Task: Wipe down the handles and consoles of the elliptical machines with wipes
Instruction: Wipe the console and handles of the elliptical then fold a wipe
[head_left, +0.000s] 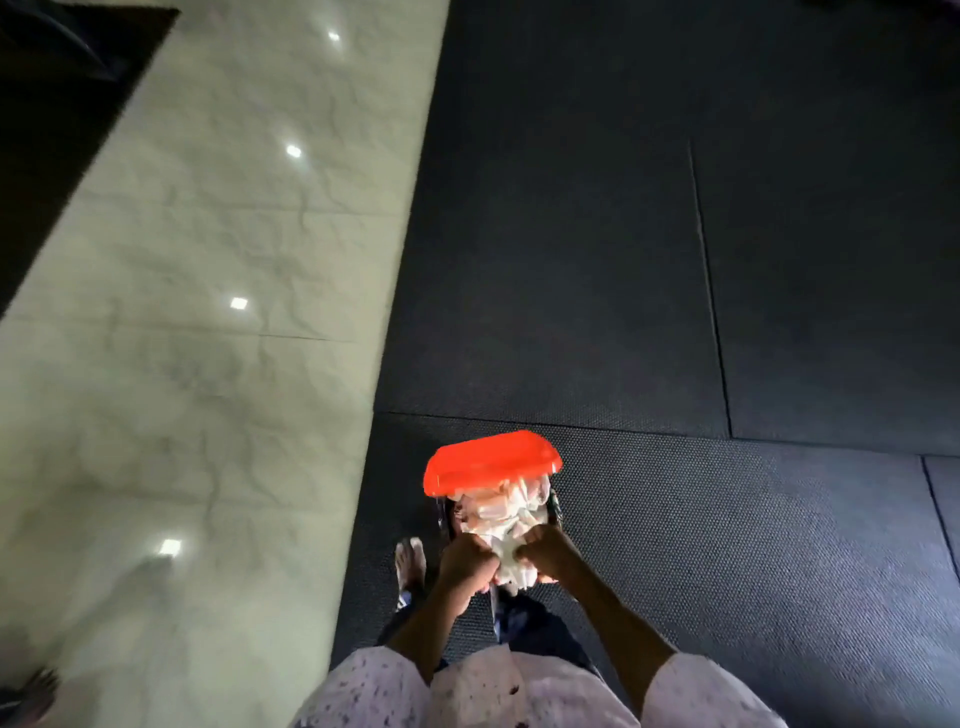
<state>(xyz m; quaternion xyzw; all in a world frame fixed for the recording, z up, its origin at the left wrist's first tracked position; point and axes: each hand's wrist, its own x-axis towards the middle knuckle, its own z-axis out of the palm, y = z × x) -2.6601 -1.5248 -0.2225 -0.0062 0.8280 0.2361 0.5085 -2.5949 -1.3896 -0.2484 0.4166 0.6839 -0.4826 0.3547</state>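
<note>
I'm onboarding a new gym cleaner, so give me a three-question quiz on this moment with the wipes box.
1. True or false: both hands grip the clear box of white wipes.
2. What colour is the lid? A) blue B) orange-red C) black
3. Fill in: to the person's left, the dark mat meets a pale ______ floor.

Key
1. True: the left hand and right hand hold its near end.
2. B
3. marble; the person stands on the mat, and no elliptical machine is in view.
</note>
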